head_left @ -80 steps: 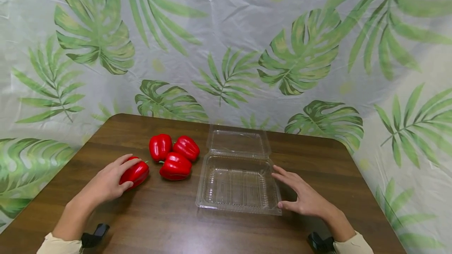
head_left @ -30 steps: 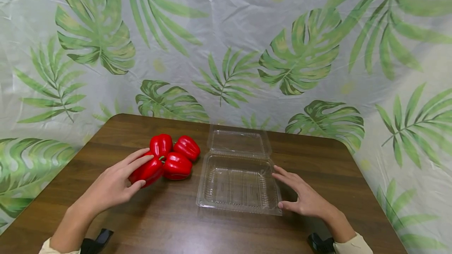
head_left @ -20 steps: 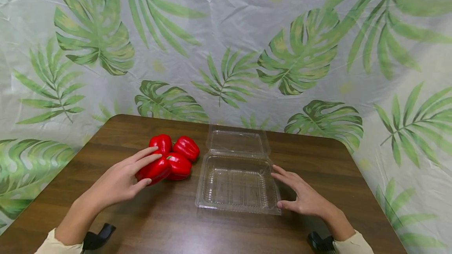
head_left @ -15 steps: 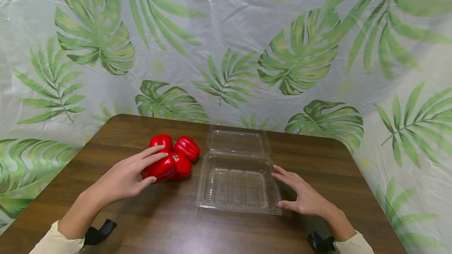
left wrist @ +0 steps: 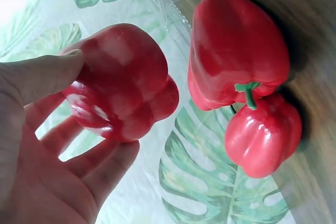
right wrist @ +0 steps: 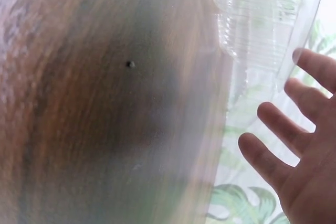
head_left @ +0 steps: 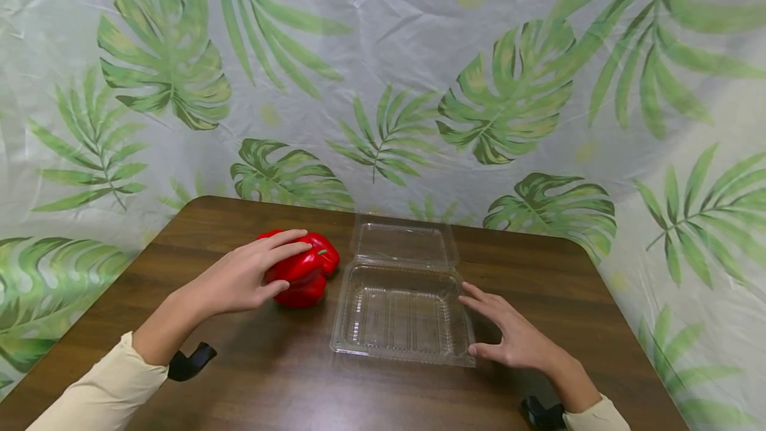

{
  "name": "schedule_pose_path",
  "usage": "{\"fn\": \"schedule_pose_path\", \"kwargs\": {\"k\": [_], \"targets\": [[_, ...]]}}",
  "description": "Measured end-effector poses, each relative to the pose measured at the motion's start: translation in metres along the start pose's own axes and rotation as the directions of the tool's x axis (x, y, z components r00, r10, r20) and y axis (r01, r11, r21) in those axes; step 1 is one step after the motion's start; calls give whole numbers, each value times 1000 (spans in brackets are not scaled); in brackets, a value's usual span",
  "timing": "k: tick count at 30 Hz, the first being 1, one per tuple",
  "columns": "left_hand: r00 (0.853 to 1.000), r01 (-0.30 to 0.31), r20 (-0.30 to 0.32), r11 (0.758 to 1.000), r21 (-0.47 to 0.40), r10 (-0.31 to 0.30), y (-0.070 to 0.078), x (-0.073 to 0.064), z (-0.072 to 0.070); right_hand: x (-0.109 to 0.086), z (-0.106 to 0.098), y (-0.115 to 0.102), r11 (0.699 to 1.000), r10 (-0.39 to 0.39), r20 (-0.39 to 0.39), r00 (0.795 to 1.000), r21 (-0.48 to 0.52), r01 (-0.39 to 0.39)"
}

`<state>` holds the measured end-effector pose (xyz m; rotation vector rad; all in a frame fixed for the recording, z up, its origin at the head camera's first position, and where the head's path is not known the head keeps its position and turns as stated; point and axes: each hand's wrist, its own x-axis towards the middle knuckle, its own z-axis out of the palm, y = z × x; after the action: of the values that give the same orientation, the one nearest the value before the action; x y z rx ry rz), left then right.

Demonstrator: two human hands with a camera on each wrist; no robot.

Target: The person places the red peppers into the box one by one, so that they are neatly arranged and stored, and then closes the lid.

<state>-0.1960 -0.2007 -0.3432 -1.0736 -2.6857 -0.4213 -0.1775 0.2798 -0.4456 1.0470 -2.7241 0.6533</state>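
Note:
My left hand [head_left: 239, 278] grips a red bell pepper [left wrist: 123, 77], fingers over its far side and thumb [left wrist: 50, 74] on the near side. In the left wrist view the pepper is raised clear of the wooden table. From the head it overlaps the other red peppers, one of which [head_left: 302, 294] shows below it. Two peppers with green stems, a larger one [left wrist: 239, 45] and a smaller one [left wrist: 265, 135], rest on the table. Fingers spread and relaxed, my right hand [head_left: 517, 331] touches the right edge of a clear plastic clamshell container [head_left: 401, 321].
The container's hinged lid [head_left: 407, 243] lies folded back toward the far table edge. Its tray holds nothing. A leaf-patterned cloth [head_left: 395, 52] hangs behind the brown table [head_left: 257, 378].
My left hand has carried its pepper from the left side of the table rightward and up, over the other peppers. The right hand and the container have stayed in place.

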Motion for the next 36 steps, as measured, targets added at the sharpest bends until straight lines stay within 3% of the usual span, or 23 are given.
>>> {"fn": "schedule_pose_path", "kwargs": {"k": [6,12,18,36], "targets": [[997,-70,10,997,8,70,0,21,3,-1,1,-1,1000,13,-9,1000,-3,-13],[994,-96,59,995,2,95,4,38,7,-2,2,-2,1000,27,-2,1000,6,-27],[987,-124,103,992,-11,124,10,44,10,-1,1,-2,999,34,1,999,11,-34],[975,-130,176,991,-25,132,25,68,27,-2,1,-2,999,32,-4,999,-1,-32]]}}
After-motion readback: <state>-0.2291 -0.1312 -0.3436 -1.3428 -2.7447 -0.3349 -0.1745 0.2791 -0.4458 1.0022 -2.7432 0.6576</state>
